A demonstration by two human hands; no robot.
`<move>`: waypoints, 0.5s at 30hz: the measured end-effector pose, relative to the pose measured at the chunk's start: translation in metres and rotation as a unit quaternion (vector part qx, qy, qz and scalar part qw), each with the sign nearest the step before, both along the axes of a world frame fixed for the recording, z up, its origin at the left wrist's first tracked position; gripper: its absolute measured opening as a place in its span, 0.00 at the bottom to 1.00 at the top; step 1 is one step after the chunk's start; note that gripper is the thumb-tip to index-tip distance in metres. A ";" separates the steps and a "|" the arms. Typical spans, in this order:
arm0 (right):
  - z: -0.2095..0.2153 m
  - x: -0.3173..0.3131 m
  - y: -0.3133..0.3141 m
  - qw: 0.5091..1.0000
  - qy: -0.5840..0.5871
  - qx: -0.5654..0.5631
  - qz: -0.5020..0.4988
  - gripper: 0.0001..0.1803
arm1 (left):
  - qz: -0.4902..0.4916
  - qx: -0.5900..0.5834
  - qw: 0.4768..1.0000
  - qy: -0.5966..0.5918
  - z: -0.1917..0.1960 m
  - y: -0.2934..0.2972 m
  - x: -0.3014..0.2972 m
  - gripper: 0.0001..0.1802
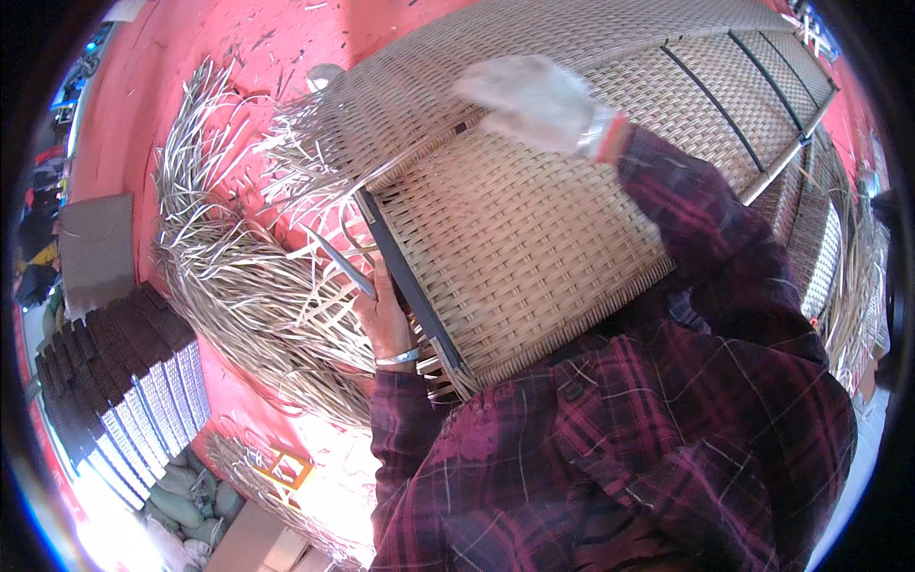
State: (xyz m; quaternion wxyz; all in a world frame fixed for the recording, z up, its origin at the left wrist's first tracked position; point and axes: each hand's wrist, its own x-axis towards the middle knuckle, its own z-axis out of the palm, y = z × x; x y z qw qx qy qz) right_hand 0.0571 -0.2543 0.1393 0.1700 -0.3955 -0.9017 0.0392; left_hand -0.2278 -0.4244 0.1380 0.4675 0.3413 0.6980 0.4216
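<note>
"Two hands, one big piece. Largest first?"

"Tan woven wicker panel (534, 238): directly under the right hand (534, 100), running on to the right hand's far side and down toward the left hand (386, 319)."

"Next?"

"Heap of loose flat strands (257, 276), just left of the left hand. Then a stack of dark brown woven pieces (124, 372), well off beyond that heap."

"Hand states, quick."

"Right: pale, maybe gloved, motion-blurred over the weave. Can't tell open or closed, or touching. Left: at the panel's edge, fingers partly hidden. Can't tell what it grips."

"Smaller bits?"

"Dark frame bar (410, 281), just right of the left hand. Grey pointed strip (341, 262), maybe a blade, at its thumb side."

"Doing it well?"

"My call: brace the bar with the left, point angled off the weave, right palm flat, loose ends clear."
</note>
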 end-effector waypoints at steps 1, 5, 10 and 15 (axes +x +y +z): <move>-0.007 -0.027 0.002 0.999 -0.042 -0.010 0.005 0.24 | -0.003 0.021 1.000 0.008 0.004 -0.001 -0.003 0.22; -0.024 -0.085 0.010 0.994 0.036 -0.006 0.104 0.18 | 0.045 0.083 0.995 0.036 0.035 0.003 -0.043 0.21; 0.009 -0.078 0.025 0.908 0.243 -0.314 0.134 0.11 | -0.015 0.222 0.963 -0.154 0.093 0.031 -0.095 0.19; 0.103 -0.037 0.023 0.839 0.289 -0.446 0.118 0.09 | -0.089 0.284 0.929 -0.220 0.124 0.075 -0.063 0.12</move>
